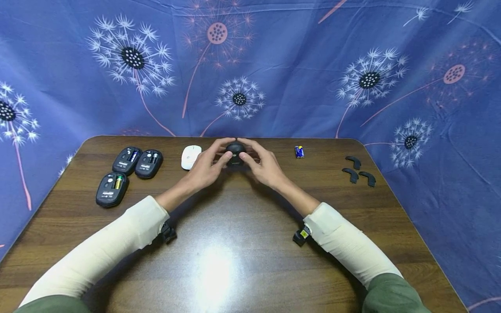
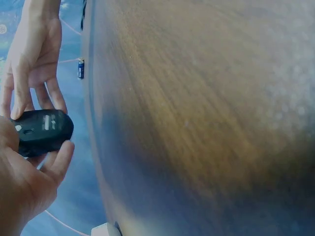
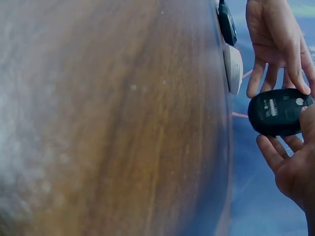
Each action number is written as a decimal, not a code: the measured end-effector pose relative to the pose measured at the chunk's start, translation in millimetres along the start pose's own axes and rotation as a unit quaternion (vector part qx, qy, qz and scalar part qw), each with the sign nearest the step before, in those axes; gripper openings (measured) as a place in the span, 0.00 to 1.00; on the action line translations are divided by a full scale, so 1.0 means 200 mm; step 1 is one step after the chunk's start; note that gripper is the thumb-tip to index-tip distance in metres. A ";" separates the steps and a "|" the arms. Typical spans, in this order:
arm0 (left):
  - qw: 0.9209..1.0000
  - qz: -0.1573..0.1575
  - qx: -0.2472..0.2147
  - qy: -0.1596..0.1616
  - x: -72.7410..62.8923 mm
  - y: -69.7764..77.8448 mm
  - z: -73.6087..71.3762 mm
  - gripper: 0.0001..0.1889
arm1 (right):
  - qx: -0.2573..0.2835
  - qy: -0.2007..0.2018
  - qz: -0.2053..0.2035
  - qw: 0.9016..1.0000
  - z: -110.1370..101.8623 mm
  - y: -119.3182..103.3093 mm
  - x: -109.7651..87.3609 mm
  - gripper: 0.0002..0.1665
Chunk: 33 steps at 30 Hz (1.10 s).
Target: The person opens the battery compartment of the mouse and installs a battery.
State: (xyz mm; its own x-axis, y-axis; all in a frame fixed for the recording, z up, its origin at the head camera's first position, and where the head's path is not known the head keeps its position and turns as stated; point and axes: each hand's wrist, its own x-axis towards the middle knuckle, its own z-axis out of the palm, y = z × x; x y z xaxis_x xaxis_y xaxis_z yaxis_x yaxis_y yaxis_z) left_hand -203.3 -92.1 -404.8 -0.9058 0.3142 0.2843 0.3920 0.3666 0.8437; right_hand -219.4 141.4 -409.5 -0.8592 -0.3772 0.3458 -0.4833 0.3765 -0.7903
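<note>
A black computer mouse (image 1: pixel 235 150) is held between both hands near the far edge of the table, its underside showing in the left wrist and right wrist views. My left hand (image 1: pixel 206 167) grips it from the left, thumb on the near side and fingers around the edge. From the right, my right hand (image 1: pixel 264 165) holds the same mouse in a matching grip. Just left of the left hand lies a white mouse (image 1: pixel 191 157). Two blue batteries (image 1: pixel 299 152) lie side by side to the right of the right hand.
At the left, black mice (image 1: pixel 111 190) lie with undersides up and battery bays exposed. Several curved black covers (image 1: pixel 350 175) lie at the right of the brown wooden table (image 1: pixel 250 269). A blue dandelion-print cloth (image 1: pixel 282 65) hangs behind the far edge.
</note>
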 end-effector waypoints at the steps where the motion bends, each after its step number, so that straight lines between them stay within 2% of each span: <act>1: 1.000 0.001 -0.010 0.000 0.00 0.00 0.00 0.24 | 0.007 0.003 0.000 1.000 0.00 0.00 0.00 0.27; 6: 1.000 -0.001 -0.028 0.002 0.00 0.00 0.01 0.23 | 0.042 0.009 0.012 0.999 0.00 0.00 0.00 0.26; 10: 0.999 -0.019 -0.044 -0.004 0.00 -0.01 0.01 0.22 | 0.080 0.001 0.032 0.996 0.01 0.00 0.00 0.27; 16: 0.993 -0.046 -0.109 -0.024 0.00 -0.01 0.01 0.24 | 0.110 -0.017 0.052 0.992 0.00 -0.01 -0.01 0.29; 20: 0.989 -0.050 -0.135 -0.030 0.00 -0.01 0.01 0.28 | 0.134 -0.033 0.056 0.989 -0.02 0.00 -0.01 0.33; 24: 0.987 -0.049 -0.154 -0.021 0.00 -0.01 0.02 0.31 | 0.143 -0.038 0.053 0.988 -0.02 -0.01 -0.01 0.35; 33: 0.980 -0.072 -0.188 0.006 -0.02 0.01 0.04 0.29 | 0.149 -0.031 0.063 0.986 0.01 -0.03 -0.04 0.36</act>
State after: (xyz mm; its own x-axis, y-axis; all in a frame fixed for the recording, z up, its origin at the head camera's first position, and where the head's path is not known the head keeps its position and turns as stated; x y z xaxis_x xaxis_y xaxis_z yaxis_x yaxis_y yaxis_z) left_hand -198.3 -85.7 -408.0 -0.9496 0.2728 0.1541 0.1762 0.0580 0.9827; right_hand -210.4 140.4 -408.5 -0.8929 -0.3980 0.2107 -0.2944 0.1619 -0.9419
